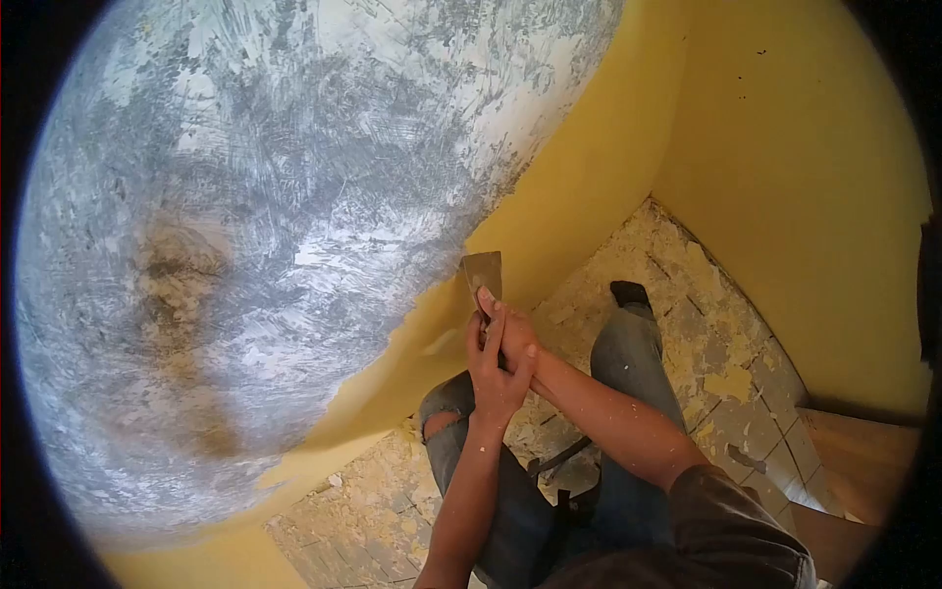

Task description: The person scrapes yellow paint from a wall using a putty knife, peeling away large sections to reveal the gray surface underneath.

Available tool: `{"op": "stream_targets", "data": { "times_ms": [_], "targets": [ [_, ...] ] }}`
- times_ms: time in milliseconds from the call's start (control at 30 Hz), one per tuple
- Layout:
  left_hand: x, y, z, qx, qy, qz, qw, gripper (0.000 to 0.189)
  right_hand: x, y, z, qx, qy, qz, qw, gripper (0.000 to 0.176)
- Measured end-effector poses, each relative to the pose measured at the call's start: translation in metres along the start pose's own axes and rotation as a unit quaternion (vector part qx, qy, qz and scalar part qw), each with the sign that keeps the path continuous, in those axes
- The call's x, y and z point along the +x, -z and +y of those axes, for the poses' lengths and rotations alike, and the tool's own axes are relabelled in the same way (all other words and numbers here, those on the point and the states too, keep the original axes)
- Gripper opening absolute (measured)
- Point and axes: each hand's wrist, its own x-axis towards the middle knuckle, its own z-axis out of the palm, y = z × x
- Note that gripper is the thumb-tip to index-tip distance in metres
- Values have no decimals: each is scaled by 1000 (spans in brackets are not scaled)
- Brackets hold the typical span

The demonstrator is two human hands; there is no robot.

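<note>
Left hand and right hand grip closed around scraper, blade on wall.

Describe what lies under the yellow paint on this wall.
Where the yellow paint is scraped off, grey-white bare wall with a brownish patch shows. Under the remaining paint nothing can be seen. The left hand and right hand cover the scraper handle.

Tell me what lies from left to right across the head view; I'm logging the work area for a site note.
scraped grey wall patch → scraper → black shoe → wooden board
</note>
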Motion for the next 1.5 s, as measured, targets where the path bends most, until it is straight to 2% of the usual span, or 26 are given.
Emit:
{"op": "stream_targets", "data": {
  "times_ms": [367,433,500,600,667,767,833,900,967,1000,1033,1067,1133,1267,1333,1367,1500],
  "targets": [
    [14,4,-21,-58,-19,-4,998,68,11,-2,-2,41,18,-10,999,48],
    [26,8,-15,-57,-30,-13,998,67,13,-5,-11,104,8,-35,994,49],
    [32,5,-14,-58,-44,-18,997,66,16,2,-30,77,29,-14,997,50],
    [48,-14,-9,-143,-71,-44,986,71,14,3,-50,12,78,23,997,51],
    [40,-7,-3,-159,-25,-80,984,75,7,11,-47,-19,84,46,995,49],
    [28,-8,-6,-120,-13,-81,989,79,11,19,-33,-47,39,36,997,50],
    [17,-5,-6,-89,0,-79,993,82,9,26,-24,-14,7,-23,1000,51],
    [3,-7,-6,-60,7,-77,995,85,11,23,-9,-31,9,10,999,52],
    [-14,-9,-16,-162,96,-3,982,83,5,20,-7,-41,10,45,998,53],
    [-15,-9,-18,-157,94,-7,983,83,-3,15,-14,2,-48,23,999,51],
    [-16,-9,-19,-245,179,40,952,72,-8,11,-18,45,-105,-1,993,49],
    [-17,-9,-21,-330,261,88,903,63,-7,10,-14,50,-104,-3,993,49],
    [-19,-9,-31,-327,268,72,903,61,-2,7,-3,44,-27,14,999,43],
    [-20,-5,-48,-325,305,12,895,55,4,4,13,14,35,25,999,44],
    [-19,-7,-46,-290,301,12,908,53,5,1,15,-72,177,57,980,40],
    [-17,-8,-45,-255,296,11,921,50,6,2,14,-72,179,56,980,40],
    [-6,-6,-31,-275,260,53,924,43,-2,1,-3,-5,86,12,996,38]
  ]
}}
